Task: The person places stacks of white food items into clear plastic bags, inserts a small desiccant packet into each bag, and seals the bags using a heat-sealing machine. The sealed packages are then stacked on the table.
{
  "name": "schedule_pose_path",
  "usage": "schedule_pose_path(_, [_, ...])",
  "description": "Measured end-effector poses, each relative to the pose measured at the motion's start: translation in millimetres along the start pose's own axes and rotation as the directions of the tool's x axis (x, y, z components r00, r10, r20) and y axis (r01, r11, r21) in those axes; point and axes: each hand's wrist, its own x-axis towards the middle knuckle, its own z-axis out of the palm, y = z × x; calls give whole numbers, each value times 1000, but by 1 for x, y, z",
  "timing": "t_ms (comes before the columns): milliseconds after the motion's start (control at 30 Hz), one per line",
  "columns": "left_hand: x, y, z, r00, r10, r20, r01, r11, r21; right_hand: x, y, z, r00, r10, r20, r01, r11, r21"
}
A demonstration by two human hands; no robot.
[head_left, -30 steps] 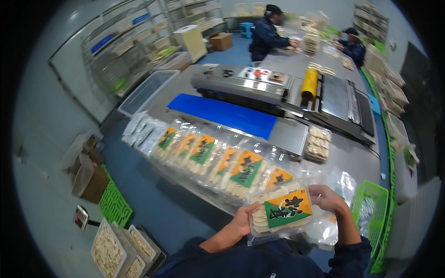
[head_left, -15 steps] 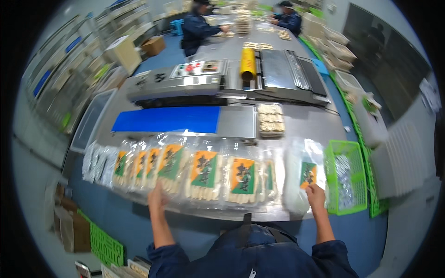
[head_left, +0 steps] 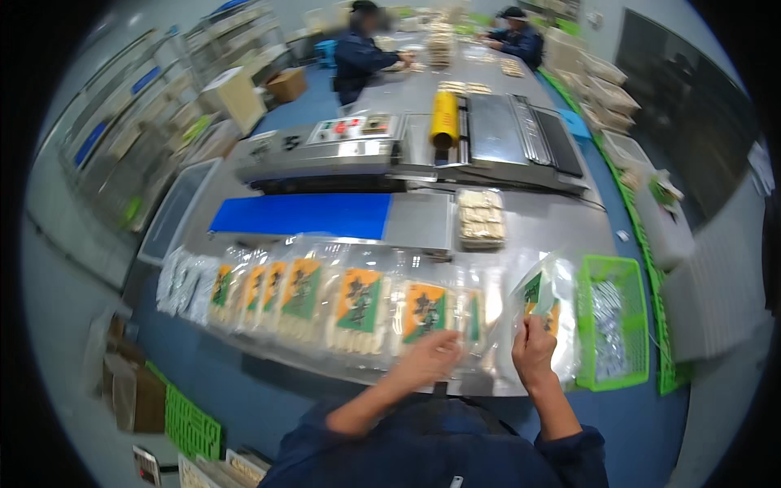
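Observation:
My right hand is closed on a clear plastic bag with a green and orange label, lifting it beside the green basket. More of the bag or bags lies flat on the steel table beneath. My left hand reaches across toward the right, slightly blurred, its fingers loosely apart with nothing visible in them. It passes in front of a filled bag of pale stick-shaped food. Several similar filled bags stand in a row to the left, labels facing me.
At the right edge, a green basket holds small silvery packets. Behind the row are a blue panel, a stack of packed pale food and a steel machine with a yellow roll. Two co-workers sit or stand farther back.
My left hand has left the filled bags on the left and moved right. My right hand has raised the labelled bag's edge from the table.

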Motion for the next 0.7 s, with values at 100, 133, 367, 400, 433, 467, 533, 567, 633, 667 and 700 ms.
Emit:
schedule_pose_path(100, [20,19,44,987,-125,98,121,992,45,14,-34,-1,954,-293,58,298,948,-108])
schedule_pose_path(133, [20,16,43,988,-154,-5,154,988,8,22,-38,2,955,-274,114,288,949,-128])
schedule_pose_path(367, [14,20,14,564,804,-190,-188,349,918,45,-65,-4,681,-403,612,383,908,171])
schedule_pose_path(400, [6,22,9,617,769,-167,-152,325,933,45,-72,-11,576,-476,664,375,876,302])
schedule_pose_path(433, [5,22,7,666,731,-150,-114,299,947,48,-66,-15,548,-500,671,400,861,314])
schedule_pose_path(467, [6,18,4,696,710,-112,-143,290,946,48,-62,-17,505,-532,680,423,839,343])
schedule_pose_path(533, [-2,10,-6,756,650,-78,-139,276,951,51,-53,-18,382,-570,728,404,811,423])
schedule_pose_path(567, [0,5,-9,739,660,-132,-144,347,927,57,-47,-24,318,-554,769,362,821,442])
schedule_pose_path(633, [-2,13,-19,724,664,-188,-119,389,914,87,-28,-36,232,-534,813,106,845,525])
schedule_pose_path(667, [-7,19,-25,711,667,-224,-96,408,908,110,-17,-39,196,-539,819,-122,816,566])
schedule_pose_path(700, [-19,23,-34,678,647,-349,8,468,884,130,9,-25,358,-336,871,-143,902,407])
